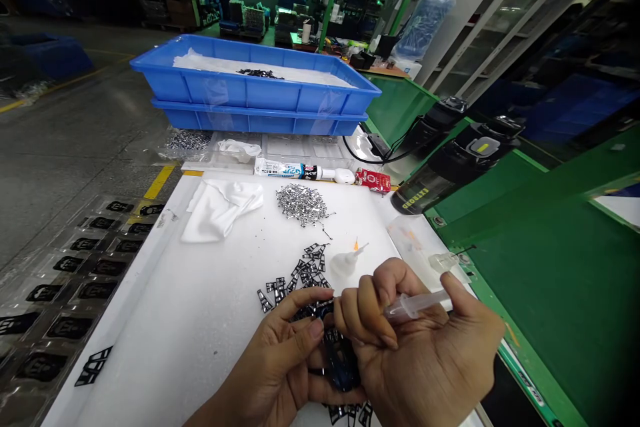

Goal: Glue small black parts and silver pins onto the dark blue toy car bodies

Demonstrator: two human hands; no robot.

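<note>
My left hand [285, 353] is curled around a small black plastic part [336, 353], held low over the white table [200, 320]. My right hand [425, 353] grips a clear syringe [417, 305] between thumb and fingers, its fingertips touching the same black part. Just beyond the hands lies a scatter of small black parts [300, 273]. A heap of small silver metal pieces [301, 203] sits farther back. A small clear squeeze bottle with an orange tip [347, 260] lies beside the black parts.
Two stacked blue bins [255, 90] stand at the far end, with a glue tube [295, 171] and a red pack [373, 179] before them. A white cloth [220, 208] lies left. Clear trays of black parts [75, 267] sit left; black tools [450, 170] rest on the green bench at right.
</note>
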